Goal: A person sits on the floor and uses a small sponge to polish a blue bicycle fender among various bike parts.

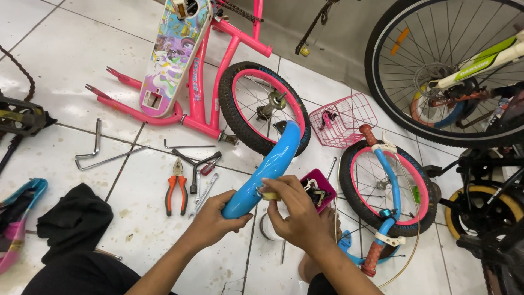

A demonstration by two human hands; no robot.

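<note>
My left hand (214,220) grips the near end of a curved blue bicycle mudguard (271,165), which arcs up and away from me. My right hand (295,211) pinches a small yellowish part against the mudguard's near end. Just beyond my right hand lies a small magenta tray (326,184) with metal parts in it. A pink children's bicycle frame (210,82) with a pink-rimmed wheel (263,107) lies on the tiled floor behind the mudguard.
Orange-handled pliers (176,188), a Y-shaped wrench (195,165), spanners and hex keys (97,146) lie left of the mudguard. A pink basket (343,119), a second pink-rimmed wheel with blue handlebars (387,186), a large bicycle wheel (453,65) and a black cloth (73,221) surround me.
</note>
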